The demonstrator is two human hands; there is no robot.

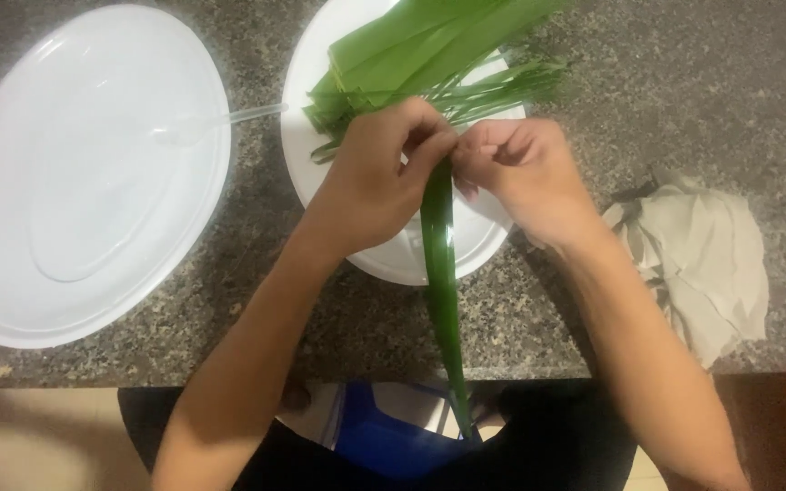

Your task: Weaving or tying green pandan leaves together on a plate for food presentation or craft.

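green and long, a pandan leaf [439,264] hangs from both hands over the speckled granite tabletop [684,82]. left hand [377,173] and right hand [522,173] each pinch its upper end, fingertips almost touching. behind them a white plate [307,173] carries more leaves [411,50]; a crumpled cloth [702,255] lies right, an oval platter [84,173] left.

A long green leaf [440,264] is pinched between the left hand [377,173] and right hand [522,173] above a white plate [320,173] heaped with leaves [411,50].
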